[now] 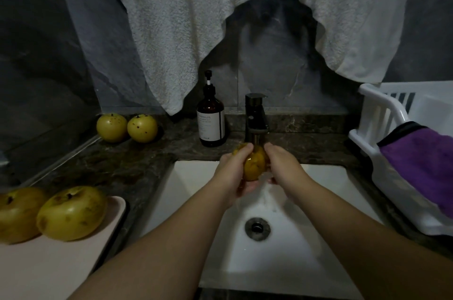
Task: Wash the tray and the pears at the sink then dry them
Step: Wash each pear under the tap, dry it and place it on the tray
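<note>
Over the white sink (318, 201), both my hands hold one yellow pear (255, 164) under the running black tap (256, 118). My left hand (232, 172) cups the pear from the left and below, fingers curled over its top. My right hand (282, 164) grips its right side. Water runs off the pear into the basin. Two more pears (71, 212) (17, 214) sit on the pale pink tray (49, 267) at the lower left. Another two pears (112, 127) (142, 128) rest on the dark counter at the back left.
A brown pump bottle (211, 118) stands left of the tap. A white dish rack (382, 113) with a purple cloth (421, 164) draped over its edge sits on the right. A white towel (196, 17) hangs on the wall above. The drain (257, 228) lies mid-basin.
</note>
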Demonstrator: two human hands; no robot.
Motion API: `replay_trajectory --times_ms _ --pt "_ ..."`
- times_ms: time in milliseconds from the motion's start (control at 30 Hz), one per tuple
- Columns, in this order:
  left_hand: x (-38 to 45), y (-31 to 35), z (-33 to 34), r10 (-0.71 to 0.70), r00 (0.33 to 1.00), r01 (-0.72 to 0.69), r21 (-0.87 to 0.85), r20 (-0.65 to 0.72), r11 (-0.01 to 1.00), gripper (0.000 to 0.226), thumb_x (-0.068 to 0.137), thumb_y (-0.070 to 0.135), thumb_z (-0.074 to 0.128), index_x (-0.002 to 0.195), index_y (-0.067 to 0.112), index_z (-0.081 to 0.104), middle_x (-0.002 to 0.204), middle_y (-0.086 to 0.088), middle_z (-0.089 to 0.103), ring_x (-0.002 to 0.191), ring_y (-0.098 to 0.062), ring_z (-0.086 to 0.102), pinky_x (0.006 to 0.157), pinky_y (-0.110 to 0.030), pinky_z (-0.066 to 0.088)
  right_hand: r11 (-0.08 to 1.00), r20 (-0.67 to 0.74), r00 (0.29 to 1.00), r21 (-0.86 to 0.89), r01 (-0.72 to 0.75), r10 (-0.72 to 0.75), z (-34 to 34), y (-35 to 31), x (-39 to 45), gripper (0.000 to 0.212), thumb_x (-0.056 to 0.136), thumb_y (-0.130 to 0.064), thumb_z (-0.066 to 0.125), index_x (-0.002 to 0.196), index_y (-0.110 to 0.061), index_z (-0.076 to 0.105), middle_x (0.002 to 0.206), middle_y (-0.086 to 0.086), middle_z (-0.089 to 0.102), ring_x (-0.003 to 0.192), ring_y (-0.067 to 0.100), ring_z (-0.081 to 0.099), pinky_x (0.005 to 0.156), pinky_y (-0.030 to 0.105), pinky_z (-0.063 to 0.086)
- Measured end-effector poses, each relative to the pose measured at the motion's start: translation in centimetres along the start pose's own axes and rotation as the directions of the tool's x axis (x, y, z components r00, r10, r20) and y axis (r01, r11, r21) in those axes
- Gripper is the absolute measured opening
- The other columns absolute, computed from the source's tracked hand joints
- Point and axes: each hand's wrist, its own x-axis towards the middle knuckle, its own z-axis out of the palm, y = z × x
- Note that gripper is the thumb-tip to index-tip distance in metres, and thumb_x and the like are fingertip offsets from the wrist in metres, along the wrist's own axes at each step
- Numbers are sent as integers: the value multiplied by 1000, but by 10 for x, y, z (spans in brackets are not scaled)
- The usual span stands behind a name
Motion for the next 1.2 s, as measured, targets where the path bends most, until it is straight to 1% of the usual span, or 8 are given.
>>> replay_trajectory --times_ms 133,333,600,700,867,967,1067,1200 --pt "5 0 -13 146 977 -126 130 -156 984 53 83 55 79 123 34 51 117 -2 66 103 -22 67 73 -35 57 934 51 995 341 -102 90 3 -1 -1 17 104 -28 53 103 -15 63 73 1 60 60 12 57 54 26 51" --pt "10 -1 -28 206 946 -198 58 -251 979 76 68 53 83 131 28 49 122 -4 65 110 -23 64 103 -46 51 806 208 949 502 -313 239 27 -14 0 27 105 -28 53 82 -15 62 59 -2 53 56 11 51 56 25 49" --pt "11 -5 -31 268 927 -255 85 -264 963 74 66 50 85 131 33 53 119 4 65 106 -16 63 85 -34 50 990 34 996 117 -83 80 44 -15 17 29 104 -45 50 84 -27 61 70 -1 52 57 15 48 55 29 41" --pt "10 -4 -31 268 918 -261 63 -293 963 79 57 55 82 127 35 53 118 5 66 106 -16 64 86 -34 50 997 -54 996 9 77 -77 48 -20 24 35 107 -41 45 81 -23 59 74 -5 56 69 14 56 64 28 44" --pt "12 -4 -32 253 916 -260 20 -312 966 77 58 55 81 127 34 53 117 4 66 106 -16 64 83 -34 48 967 -90 991 -242 75 -99 55 -21 31 40 110 -36 32 94 -14 60 81 3 55 73 15 53 75 30 40" --pt "13 -4 -32 246 912 -256 12 -329 967 77 58 56 81 127 35 53 117 5 65 105 -16 63 85 -36 49 993 -102 992 -94 69 -79 54 -14 34 27 108 -34 41 89 -22 55 91 9 62 86 25 60 82 37 50" --pt "15 -4 -32 242 912 -250 17 -331 968 77 59 57 81 127 35 52 117 4 65 106 -16 62 89 -37 50 979 -66 997 199 39 -26 54 -10 34 21 104 -30 52 84 -26 54 82 5 58 73 18 55 68 33 48" --pt "16 -5 -31 245 916 -253 16 -319 967 79 59 57 81 129 35 52 118 4 66 106 -16 64 85 -36 50 993 -120 986 6 120 -118 55 -9 32 30 96 -52 60 82 -25 63 83 -5 64 81 11 60 67 27 43"
